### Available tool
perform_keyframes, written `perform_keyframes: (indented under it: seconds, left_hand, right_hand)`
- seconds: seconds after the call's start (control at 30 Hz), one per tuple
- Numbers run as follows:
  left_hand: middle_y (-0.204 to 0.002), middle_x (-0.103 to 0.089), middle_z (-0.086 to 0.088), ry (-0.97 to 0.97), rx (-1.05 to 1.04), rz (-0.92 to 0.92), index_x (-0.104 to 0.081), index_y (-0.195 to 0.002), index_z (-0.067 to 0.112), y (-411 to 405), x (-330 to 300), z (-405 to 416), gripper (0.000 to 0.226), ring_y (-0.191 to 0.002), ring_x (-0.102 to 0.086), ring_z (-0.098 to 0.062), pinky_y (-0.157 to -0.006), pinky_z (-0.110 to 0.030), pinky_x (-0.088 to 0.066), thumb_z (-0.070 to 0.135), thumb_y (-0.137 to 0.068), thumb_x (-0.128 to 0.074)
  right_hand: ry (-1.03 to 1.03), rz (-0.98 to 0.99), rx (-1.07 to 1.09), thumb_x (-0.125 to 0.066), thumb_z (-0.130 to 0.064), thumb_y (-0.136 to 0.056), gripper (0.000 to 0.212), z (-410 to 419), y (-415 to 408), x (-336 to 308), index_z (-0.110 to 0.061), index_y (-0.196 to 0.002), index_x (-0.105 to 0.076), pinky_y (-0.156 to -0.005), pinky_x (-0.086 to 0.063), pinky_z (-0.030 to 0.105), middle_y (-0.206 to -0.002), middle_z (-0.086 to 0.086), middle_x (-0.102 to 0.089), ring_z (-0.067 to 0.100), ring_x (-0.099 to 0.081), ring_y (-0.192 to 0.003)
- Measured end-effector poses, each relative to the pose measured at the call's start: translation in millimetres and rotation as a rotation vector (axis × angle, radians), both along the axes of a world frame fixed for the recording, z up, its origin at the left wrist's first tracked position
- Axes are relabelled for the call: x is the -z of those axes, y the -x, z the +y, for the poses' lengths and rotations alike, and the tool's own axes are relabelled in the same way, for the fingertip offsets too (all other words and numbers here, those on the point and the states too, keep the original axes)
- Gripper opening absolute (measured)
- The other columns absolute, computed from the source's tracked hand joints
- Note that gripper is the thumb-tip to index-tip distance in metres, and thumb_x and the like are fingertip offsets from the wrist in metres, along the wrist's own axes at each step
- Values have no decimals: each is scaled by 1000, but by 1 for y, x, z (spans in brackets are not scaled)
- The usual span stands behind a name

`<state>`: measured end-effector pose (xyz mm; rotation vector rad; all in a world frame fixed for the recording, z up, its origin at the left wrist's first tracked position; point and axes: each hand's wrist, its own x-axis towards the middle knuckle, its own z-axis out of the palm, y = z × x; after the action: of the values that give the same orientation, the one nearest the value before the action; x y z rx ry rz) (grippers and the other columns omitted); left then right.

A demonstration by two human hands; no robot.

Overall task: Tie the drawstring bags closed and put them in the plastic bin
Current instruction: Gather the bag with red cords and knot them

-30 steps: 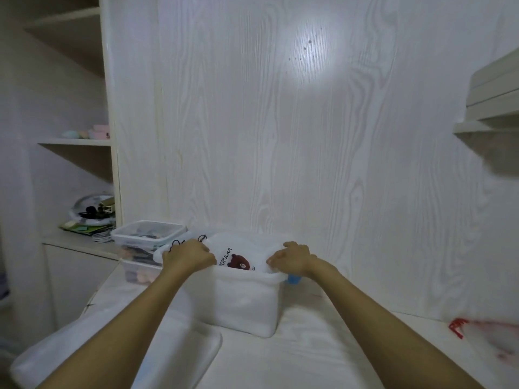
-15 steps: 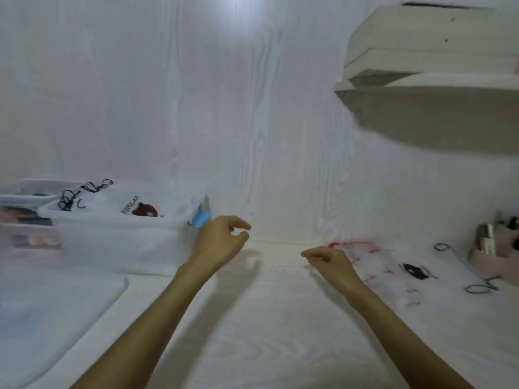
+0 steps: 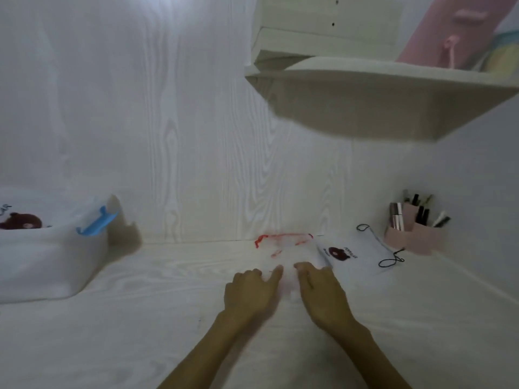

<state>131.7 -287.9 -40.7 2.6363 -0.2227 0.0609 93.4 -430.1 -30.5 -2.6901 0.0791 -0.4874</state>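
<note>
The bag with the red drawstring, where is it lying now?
In the head view the bag with the red drawstring lies on the desk by the back wall, right of centre, just beyond both hands, beside the bear-print bag.

A single head-worn wide-angle view looks forward and down across the white wood-grain worktop (image 3: 140, 332) toward the white panelled back wall (image 3: 182, 122). It sits close: both forearms enter from the bottom edge. Relative to that wall, a translucent plastic bin with a blue clip (image 3: 50, 262) is cut off at left, and a white wall shelf (image 3: 379, 80) hangs at upper right.
</note>
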Motion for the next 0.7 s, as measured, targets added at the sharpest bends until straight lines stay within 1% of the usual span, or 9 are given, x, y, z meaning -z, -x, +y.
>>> perform_keyframes:
  seconds: [0.07, 0.17, 0.23, 0.33, 0.43, 0.5, 0.53, 0.63, 0.7]
  left_hand:
    - [-112, -63, -3, 31, -78, 33, -60, -114, 22, -5, 0, 7, 65, -103, -58, -24, -84, -35, -43, 73, -81, -35]
    - [-110, -63, -1, 227, -137, 93, -57, -113, 21, -5, -7, 35, 62, -101, -59, -23, -85, -32, -46, 62, -67, -51]
    - [-115, -64, 1, 192, -111, 148, -59, -117, 25, -6, -11, 61, 62, -103, -59, -20, -91, -32, -47, 55, -63, -55]
    - [-126, -59, 2, 61, -18, 229, -60, -121, 29, -11, -14, 97, 68, -112, -56, -18, -96, -31, -47, 46, -56, -58]
    - [-133, -55, 1, 1, 94, 335, -58, -126, 24, -14, -25, 123, 57, -116, -52, -13, -97, -21, -42, 32, -72, -73]
    - [-132, -55, 2, 19, 87, 255, -58, -125, 25, -18, -27, 131, 50, -114, -52, -12, -93, -21, -43, 17, -77, -72]
    - [-130, -56, 3, 53, 45, 149, -59, -123, 26, -15, -30, 130, 46, -111, -54, -13, -89, -24, -45, 14, -79, -69]
    - [-112, -63, 11, 63, -50, -205, -62, -110, 30, 14, -43, 110, 21, -91, -56, -6, -72, -22, -43, 31, -91, -56]
    - [-102, -66, 11, -116, -5, -295, -65, -103, 29, 31, -45, 96, 27, -90, -58, -9, -71, -25, -42, 47, -92, -48]
  right_hand:
    - [-175, 39, -125, -27, -36, -101, 37, 6, 4, -7, -29, -119, -58, -88, -48, 30, -111, -4, -64, 12, -58, -98]
    - [-427, 128, -334, -42, -27, -99, 27, 15, 10, -13, -22, -112, -65, -76, -49, 16, -104, -10, -66, 0, -63, -81]
    - [-497, 79, -416, -51, -16, -95, 19, 20, 12, -14, -22, -106, -66, -69, -46, 10, -94, -13, -68, -7, -62, -76]
    - [-479, -93, -383, -56, -9, -91, 23, 21, 8, -15, -28, -98, -68, -72, -42, 8, -92, -15, -70, -6, -61, -88]
    - [-336, -95, -379, -51, -12, -95, 25, 22, -4, -23, -34, -100, -63, -91, -34, 9, -116, -17, -62, -7, -50, -110]
    - [-103, 34, -394, -43, -20, -98, 26, 25, -15, -22, -35, -114, -58, -112, -22, 27, -141, -12, -46, 6, -31, -135]
    - [16, 140, -399, -38, -24, -100, 30, 28, -18, -21, -33, -124, -54, -117, -14, 34, -149, -9, -37, 12, -21, -141]
    - [241, 430, -389, -25, -33, -103, 43, 48, -18, -17, -29, -144, -35, -116, -15, 40, -155, 1, -26, 24, -22, -142]
    - [317, 475, -349, -22, -34, -103, 46, 63, -16, -16, -26, -147, -28, -114, -18, 43, -154, 5, -27, 30, -26, -138]
